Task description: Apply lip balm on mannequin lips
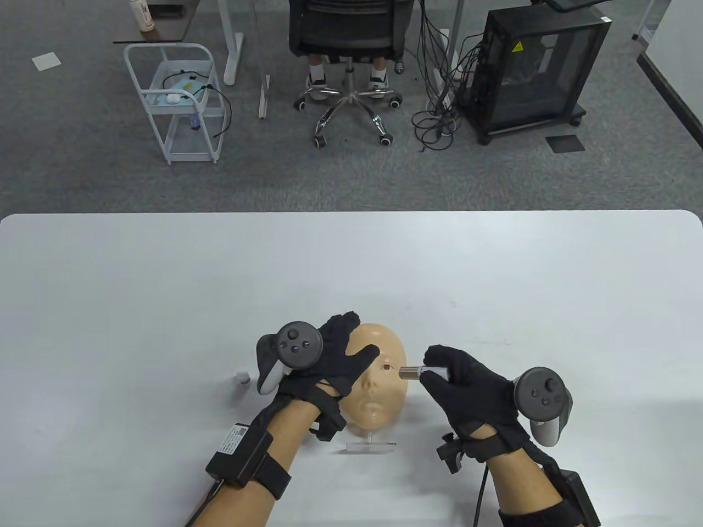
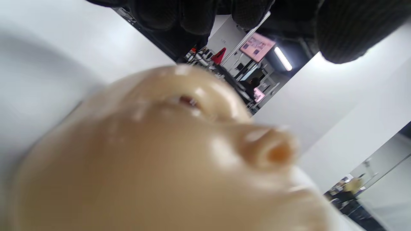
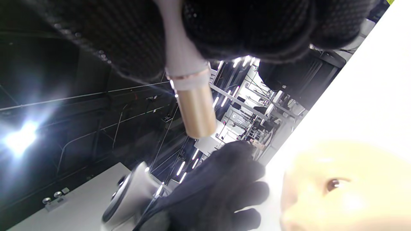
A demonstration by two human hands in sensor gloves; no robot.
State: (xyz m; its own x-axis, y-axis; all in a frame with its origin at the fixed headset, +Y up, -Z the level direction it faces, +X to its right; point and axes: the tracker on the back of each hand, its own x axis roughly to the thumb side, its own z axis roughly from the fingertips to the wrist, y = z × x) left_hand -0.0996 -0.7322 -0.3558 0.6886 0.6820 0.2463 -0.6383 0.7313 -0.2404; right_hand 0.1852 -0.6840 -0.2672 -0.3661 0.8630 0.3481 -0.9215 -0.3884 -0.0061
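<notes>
We judge this to be the approach: our right hand (image 1: 467, 384) pinches the lip balm tube (image 1: 420, 373) by its white body, its metallic end pointing toward the mannequin head (image 1: 379, 384) and hanging just beside the eye, not yet at the lips (image 1: 373, 413). Our left hand (image 1: 335, 357) rests spread on the forehead and far cheek, steadying the head on its clear stand (image 1: 369, 446). Next we must swing the tip down from the grip toward the mouth and touch lightly. A small white cap (image 1: 243, 377) lies beyond the left hand. The right wrist view alone shows the tube's gold sleeve (image 3: 196, 112); whether balm protrudes we cannot tell. The left wrist view shows only blurred face.
</notes>
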